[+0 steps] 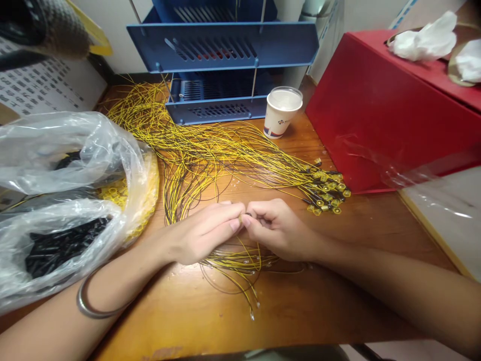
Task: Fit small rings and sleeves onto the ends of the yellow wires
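A: What are the two hands doing?

B: They meet in the middle, fingertip to fingertip. The left hand (210, 233) comes from one side and the right hand (280, 230) from the other. Both pinch with thumb and fingers.

A: What do they pinch?

B: A tiny dark piece (248, 214), right where the tips meet. Most of it is hidden, so I can't tell which way its long side points. Both hands are at it, so neither one is nearer.

A: Is there a wire too?

B: Yes, a yellow wire (258, 253) shows just below the right hand. I can't see if it joins the piece.

A: And the other wires?

B: A loose bunch (225, 260) lies on the person's side of the hands. It starts by the left hand, so that one is nearer, and it runs slantwise to the right. A few shiny tips (252, 316) bend toward the person.

A: What about the big pile of wires (225, 140)?

B: That's past the hands. It goes long-ways from left to right, and its yellow caps (330, 188) sit out beyond the right hand, near the red box (376, 115).

A: What's at the left?

B: Clear plastic bags, with black bits (69, 245) in one and yellow bits (145, 210) showing just behind.
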{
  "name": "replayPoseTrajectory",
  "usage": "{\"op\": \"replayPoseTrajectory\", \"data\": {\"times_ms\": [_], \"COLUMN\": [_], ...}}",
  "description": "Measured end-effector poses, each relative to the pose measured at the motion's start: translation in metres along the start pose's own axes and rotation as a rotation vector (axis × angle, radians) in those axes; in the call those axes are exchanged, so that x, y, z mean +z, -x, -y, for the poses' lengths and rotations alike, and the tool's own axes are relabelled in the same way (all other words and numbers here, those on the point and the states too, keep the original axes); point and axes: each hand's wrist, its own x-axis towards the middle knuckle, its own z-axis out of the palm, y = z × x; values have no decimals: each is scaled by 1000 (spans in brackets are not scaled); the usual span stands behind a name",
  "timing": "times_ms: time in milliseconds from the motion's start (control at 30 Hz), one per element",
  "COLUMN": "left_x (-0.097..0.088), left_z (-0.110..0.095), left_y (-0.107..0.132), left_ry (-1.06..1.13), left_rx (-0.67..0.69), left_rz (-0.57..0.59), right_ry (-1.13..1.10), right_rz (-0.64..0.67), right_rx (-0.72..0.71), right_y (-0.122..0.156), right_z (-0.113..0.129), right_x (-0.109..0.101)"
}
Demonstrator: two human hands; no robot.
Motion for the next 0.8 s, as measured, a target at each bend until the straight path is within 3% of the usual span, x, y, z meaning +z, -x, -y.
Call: {"op": "replayPoseTrajectory", "data": {"times_ms": [800], "left_x": [-1], "left_z": [-1], "left_y": [-1], "left_ry": [24], "left_rx": [-8], "left_rz": [21], "right_ry": [-31], "right_rz": [30], "right_rx": [-28], "right_y": [0], "right_z": [-1], "right_x": [-1]}}
